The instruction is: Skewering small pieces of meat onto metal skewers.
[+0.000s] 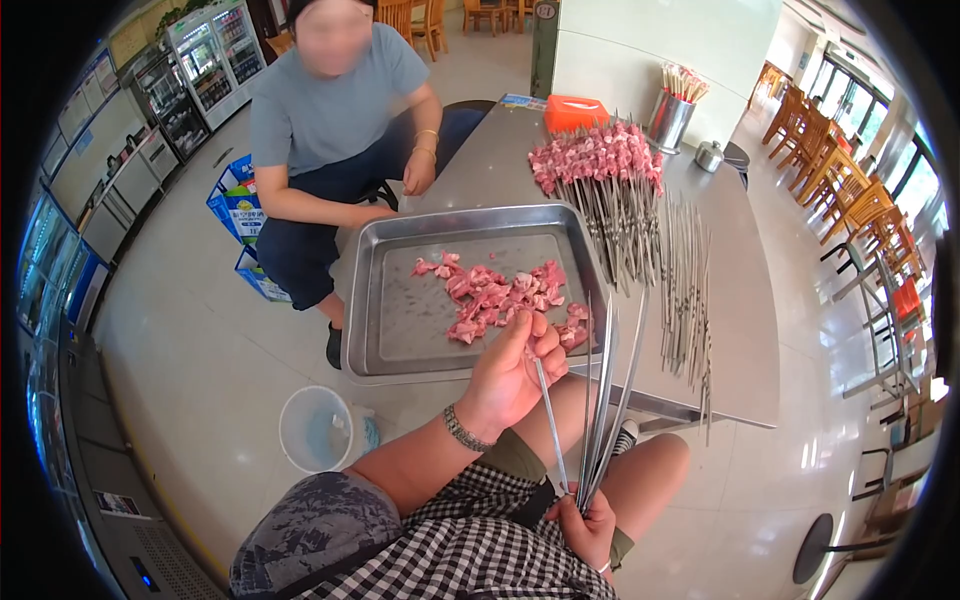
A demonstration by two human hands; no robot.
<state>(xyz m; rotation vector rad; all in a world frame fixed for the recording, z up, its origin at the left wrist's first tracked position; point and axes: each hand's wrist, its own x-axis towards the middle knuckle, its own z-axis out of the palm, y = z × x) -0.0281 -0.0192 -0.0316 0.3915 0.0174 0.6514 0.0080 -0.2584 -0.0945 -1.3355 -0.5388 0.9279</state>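
Observation:
My left hand (515, 370), with a metal watch band at the wrist, is closed over the near right part of a steel tray (400, 372). Its fingers curl around the upper end of a metal skewer (549, 415); any meat inside them is hidden. Raw pink meat pieces (490, 300) lie scattered in the tray. Low over my lap, my right hand (588, 528) grips the lower end of that skewer together with several other long metal skewers (601, 410), which fan upward past the tray's right edge.
Loaded meat skewers (600, 160) are piled on the steel table (745, 340), beside a row of bare skewers (686, 285). Behind stand an orange box (575, 112) and a metal canister of sticks (672, 120). Another person (335, 110) sits across the tray. A white bucket (315, 428) stands on the floor.

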